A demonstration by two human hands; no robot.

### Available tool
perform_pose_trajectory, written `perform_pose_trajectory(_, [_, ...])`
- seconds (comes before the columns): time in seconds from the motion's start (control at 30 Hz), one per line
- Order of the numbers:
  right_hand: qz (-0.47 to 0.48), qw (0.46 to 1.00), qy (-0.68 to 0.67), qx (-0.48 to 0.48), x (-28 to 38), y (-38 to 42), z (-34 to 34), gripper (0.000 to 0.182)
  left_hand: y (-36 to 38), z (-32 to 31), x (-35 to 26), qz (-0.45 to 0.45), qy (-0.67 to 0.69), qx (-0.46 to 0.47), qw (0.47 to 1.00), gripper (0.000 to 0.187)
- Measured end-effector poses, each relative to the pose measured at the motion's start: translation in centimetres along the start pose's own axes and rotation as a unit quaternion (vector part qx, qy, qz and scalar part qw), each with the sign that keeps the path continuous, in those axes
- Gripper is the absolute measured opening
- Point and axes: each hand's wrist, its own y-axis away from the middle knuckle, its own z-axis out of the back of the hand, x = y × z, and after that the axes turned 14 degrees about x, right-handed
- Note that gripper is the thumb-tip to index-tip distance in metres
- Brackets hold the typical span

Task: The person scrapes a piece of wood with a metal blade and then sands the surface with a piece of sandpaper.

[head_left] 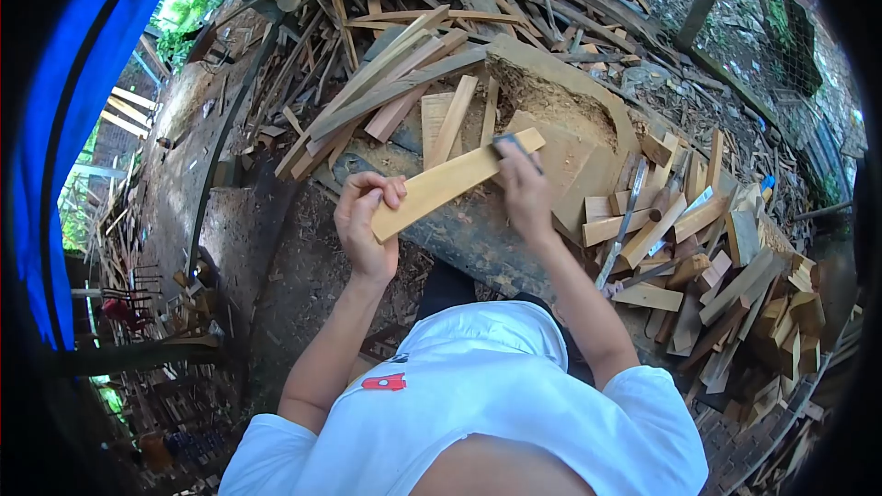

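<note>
A flat, pale piece of wood [446,187] slants across the middle of the view, its far end up to the right. My left hand [367,211] grips its near end, fingers curled over the edge. Close to the far end, my right hand [525,186] is closed around a small dark block [507,149] that rests on the wood's face; this hand is slightly blurred. Below the piece lies a dark, worn board [478,248] strewn with shavings.
Long planks [395,83] are stacked beyond the left hand. Sawdust fills a hollow in a wooden slab [588,96]. Many cut wood blocks [735,266] and a metal ruler [621,239] lie at the right. A blue tarp [69,129] hangs at the far left.
</note>
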Motion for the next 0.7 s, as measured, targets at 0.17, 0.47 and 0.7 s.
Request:
perform_pose_trajectory(0.17, [0.007, 1.000, -0.015, -0.008, 2.7, 0.2, -0.5, 0.025, 0.2, -0.2, 0.0, -0.010, -0.024, 0.014, 1.000, 0.029])
perform_pose_trajectory(0.47, [-0.045, 0.995, 0.059, -0.062, -3.9, 0.0, -0.9, 0.028, -0.2, -1.4, -1.6, 0.037, -0.002, -0.018, 0.999, 0.062])
perform_pose_trajectory(0.7, [0.121, 0.993, 0.009, 0.009, 9.4, 2.5, -0.6, 0.031, -1.3, -2.0, -1.8, 0.022, 0.015, -0.020, 0.999, 0.068])
